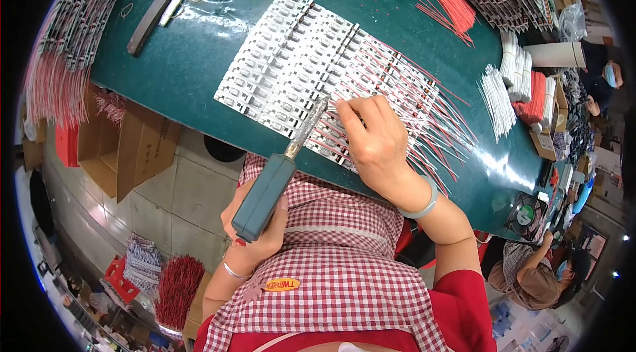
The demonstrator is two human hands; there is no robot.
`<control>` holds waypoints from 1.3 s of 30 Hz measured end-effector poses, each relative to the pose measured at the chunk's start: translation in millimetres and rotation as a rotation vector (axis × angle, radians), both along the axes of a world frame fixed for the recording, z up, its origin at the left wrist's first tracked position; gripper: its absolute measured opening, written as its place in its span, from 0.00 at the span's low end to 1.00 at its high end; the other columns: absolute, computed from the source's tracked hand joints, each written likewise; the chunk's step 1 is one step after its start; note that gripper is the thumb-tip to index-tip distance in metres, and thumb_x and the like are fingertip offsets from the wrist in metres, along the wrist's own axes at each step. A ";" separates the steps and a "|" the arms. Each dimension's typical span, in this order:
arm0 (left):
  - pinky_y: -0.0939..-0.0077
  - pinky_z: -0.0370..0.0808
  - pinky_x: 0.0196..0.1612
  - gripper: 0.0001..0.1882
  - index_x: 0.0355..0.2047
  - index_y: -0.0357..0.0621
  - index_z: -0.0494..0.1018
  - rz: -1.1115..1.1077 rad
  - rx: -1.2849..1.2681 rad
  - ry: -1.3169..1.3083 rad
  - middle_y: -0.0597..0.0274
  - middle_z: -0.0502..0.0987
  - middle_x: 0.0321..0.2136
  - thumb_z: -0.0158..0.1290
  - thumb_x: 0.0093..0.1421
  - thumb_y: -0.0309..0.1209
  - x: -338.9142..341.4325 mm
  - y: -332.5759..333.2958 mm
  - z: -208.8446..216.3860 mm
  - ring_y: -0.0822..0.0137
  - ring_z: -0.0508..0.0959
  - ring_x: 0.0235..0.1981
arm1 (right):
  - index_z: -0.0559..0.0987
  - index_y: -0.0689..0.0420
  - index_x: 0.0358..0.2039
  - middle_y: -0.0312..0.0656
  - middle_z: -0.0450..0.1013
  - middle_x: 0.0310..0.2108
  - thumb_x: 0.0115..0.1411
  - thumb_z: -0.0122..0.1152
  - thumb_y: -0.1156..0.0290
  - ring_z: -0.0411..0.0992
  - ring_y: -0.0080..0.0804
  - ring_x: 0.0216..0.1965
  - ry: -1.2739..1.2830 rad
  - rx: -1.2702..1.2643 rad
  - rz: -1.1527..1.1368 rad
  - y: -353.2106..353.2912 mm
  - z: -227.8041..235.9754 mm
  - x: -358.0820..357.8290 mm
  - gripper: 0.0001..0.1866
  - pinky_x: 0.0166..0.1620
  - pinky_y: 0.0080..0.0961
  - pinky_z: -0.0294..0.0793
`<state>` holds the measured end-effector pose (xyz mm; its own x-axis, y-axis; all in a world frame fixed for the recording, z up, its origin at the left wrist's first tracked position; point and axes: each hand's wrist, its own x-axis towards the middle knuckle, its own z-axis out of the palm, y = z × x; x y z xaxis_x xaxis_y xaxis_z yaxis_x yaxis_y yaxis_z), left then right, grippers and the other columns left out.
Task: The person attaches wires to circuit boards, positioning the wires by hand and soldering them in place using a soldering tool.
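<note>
My left hand is closed around the dark green handle of a soldering gun. Its metal barrel points up and away, and the tip meets a white panel of small repeated parts on the table. Just right of that tip is my right hand, thumb and fingers pinched together low over the panel. What the pinch holds is too small to make out. Red and white wires fan out from the panel's right part, some passing under my right hand. Rows on the panel's left side show no wires.
The green table carries a dark bar at left and loose red wires at the far right. White wire bundles lie right. Finished-looking stacks overhang the left edge above a cardboard box. Other people sit at right.
</note>
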<state>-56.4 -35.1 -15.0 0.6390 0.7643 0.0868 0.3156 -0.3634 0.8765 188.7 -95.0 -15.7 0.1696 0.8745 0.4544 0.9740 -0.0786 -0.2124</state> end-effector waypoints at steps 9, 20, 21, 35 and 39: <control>0.73 0.80 0.34 0.13 0.39 0.30 0.80 -0.050 0.082 -0.035 0.48 0.82 0.38 0.63 0.51 0.18 7.2 5.0 3.6 0.58 0.84 0.31 | 0.80 0.65 0.38 0.41 0.72 0.32 0.49 0.63 0.77 0.71 0.36 0.34 0.021 -0.001 -0.002 -0.2 -0.1 0.6 0.14 0.34 0.29 0.73; 0.70 0.81 0.37 0.15 0.41 0.31 0.80 0.040 -0.085 0.039 0.46 0.82 0.40 0.63 0.52 0.20 -19.2 -8.6 -15.5 0.55 0.85 0.34 | 0.82 0.63 0.39 0.40 0.74 0.32 0.43 0.63 0.83 0.72 0.36 0.31 0.065 0.089 -0.005 -1.9 2.0 -4.3 0.18 0.30 0.30 0.73; 0.70 0.81 0.37 0.15 0.41 0.31 0.80 0.040 -0.086 0.040 0.46 0.82 0.40 0.63 0.52 0.20 -17.6 -7.7 -13.4 0.55 0.85 0.34 | 0.82 0.63 0.39 0.41 0.74 0.32 0.42 0.63 0.83 0.72 0.36 0.31 0.064 0.085 -0.001 -2.4 1.2 -5.2 0.18 0.30 0.30 0.73; 0.71 0.79 0.32 0.11 0.35 0.31 0.79 -0.040 0.087 0.039 0.50 0.80 0.34 0.62 0.49 0.17 2.2 3.2 11.3 0.57 0.82 0.29 | 0.82 0.64 0.40 0.40 0.74 0.31 0.44 0.63 0.83 0.72 0.36 0.31 0.036 0.042 -0.003 -2.3 -2.1 -8.2 0.18 0.30 0.30 0.73; 0.70 0.79 0.32 0.11 0.36 0.31 0.79 -0.046 0.113 0.015 0.49 0.80 0.34 0.62 0.49 0.17 -11.7 -2.6 -5.2 0.56 0.82 0.29 | 0.81 0.65 0.40 0.41 0.73 0.32 0.46 0.62 0.80 0.72 0.36 0.33 0.019 0.018 0.012 -2.0 -2.3 -9.0 0.17 0.32 0.30 0.73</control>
